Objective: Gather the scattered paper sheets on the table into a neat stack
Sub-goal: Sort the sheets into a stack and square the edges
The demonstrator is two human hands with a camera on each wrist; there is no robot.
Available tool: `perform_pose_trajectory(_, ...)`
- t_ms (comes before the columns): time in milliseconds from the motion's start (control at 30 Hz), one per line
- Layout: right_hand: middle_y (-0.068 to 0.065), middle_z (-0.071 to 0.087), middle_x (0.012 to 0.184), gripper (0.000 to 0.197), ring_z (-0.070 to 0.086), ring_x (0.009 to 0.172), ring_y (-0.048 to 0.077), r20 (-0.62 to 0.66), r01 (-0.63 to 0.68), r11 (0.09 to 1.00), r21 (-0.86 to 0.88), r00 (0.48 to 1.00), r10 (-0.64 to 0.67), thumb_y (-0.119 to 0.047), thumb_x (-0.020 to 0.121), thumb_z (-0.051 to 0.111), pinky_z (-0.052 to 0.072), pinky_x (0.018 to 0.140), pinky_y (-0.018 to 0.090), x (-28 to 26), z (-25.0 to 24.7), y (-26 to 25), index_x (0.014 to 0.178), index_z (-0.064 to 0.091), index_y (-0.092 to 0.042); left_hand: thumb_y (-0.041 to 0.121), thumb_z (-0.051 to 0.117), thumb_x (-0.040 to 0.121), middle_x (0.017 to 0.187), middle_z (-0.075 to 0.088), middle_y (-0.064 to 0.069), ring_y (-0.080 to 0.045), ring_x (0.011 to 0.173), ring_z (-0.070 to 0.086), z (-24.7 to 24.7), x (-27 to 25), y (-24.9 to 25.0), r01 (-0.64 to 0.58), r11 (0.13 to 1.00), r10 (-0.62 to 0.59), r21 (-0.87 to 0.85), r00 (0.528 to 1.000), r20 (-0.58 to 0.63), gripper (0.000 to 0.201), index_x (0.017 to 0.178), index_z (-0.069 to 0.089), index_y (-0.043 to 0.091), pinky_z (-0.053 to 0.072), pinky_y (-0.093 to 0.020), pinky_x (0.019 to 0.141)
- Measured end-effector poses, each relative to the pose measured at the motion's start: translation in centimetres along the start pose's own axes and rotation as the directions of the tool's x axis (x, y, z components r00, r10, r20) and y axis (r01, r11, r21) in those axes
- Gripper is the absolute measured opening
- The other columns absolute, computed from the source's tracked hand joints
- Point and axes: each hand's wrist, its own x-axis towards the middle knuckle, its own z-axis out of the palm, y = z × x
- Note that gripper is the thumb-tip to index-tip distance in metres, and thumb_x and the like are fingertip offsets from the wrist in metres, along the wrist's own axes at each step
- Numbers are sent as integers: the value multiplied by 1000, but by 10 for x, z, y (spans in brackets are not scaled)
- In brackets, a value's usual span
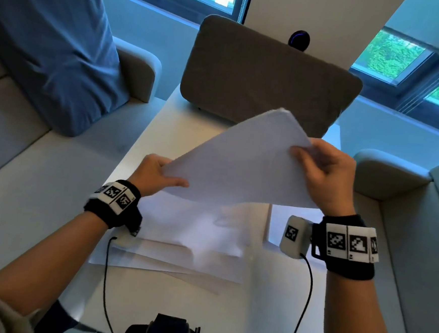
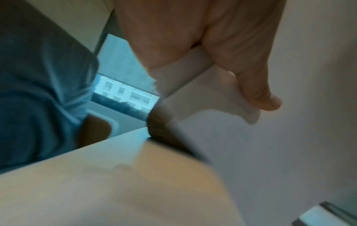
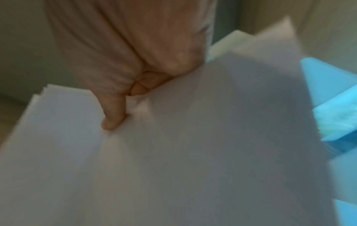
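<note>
Paper stack (image 1: 242, 163) pinched between left hand (image 1: 152, 174), right hand (image 1: 325, 172) fingers.

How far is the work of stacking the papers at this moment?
Done: several sheets are gathered into a bundle. In hand: the left hand and right hand grip it by opposite edges above the table; its corners look uneven in the right wrist view. Left: loose sheets lie fanned out below, not yet joined and squared.

white paper sheets (image 1: 239, 165), blue cushion (image 1: 51, 48), grey chair (image 1: 267, 78)
</note>
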Motion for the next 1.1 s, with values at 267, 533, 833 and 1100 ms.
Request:
perform_pose_trajectory(267, -15, 69, 71, 9, 57, 65, 4, -45, -367, 864, 345, 913, 405, -14, 88, 66, 50, 65, 23, -36, 11, 64, 81, 68, -20, -8, 77, 66, 67, 70, 18, 4, 66, 66, -14, 8, -21, 92, 918, -179, -387, 964, -196, 30, 83, 67, 14, 52, -11, 64)
perform_pose_trajectory(533, -16, 73, 80, 13, 64, 71, 0, -16, -426, 716, 553, 854, 520, -8, 89, 62, 51, 66, 16, -52, 40, 68, 93, 66, -19, 0, 85, 59, 66, 69, 23, 7, 63, 64, -10, 13, 4, 5, 903, -151, -429, 940, -306, 34, 79, 65, 19, 53, -14, 59)
perform_pose_trajectory(833, 2, 69, 85, 29, 63, 77, 17, 117, -666, 628, 403, 717, 687, -4, 64, 84, 52, 56, 15, -75, 65, 89, 85, 67, -14, 27, 95, 39, 77, 71, 6, -9, 72, 65, -6, -2, -32, 80, 926, -171, -368, 960, -223, 43, 74, 71, 19, 57, -21, 64)
perform_pose_trajectory(1100, 4, 70, 86, 27, 65, 77, 17, 92, -617, 596, 513, 730, 677, -4, 63, 84, 56, 63, 22, -71, 69, 86, 84, 68, -13, 26, 96, 39, 67, 71, 16, 1, 66, 66, -5, 0, -32, 77, 925, -170, -372, 960, -223, 48, 77, 69, 15, 54, -26, 68)
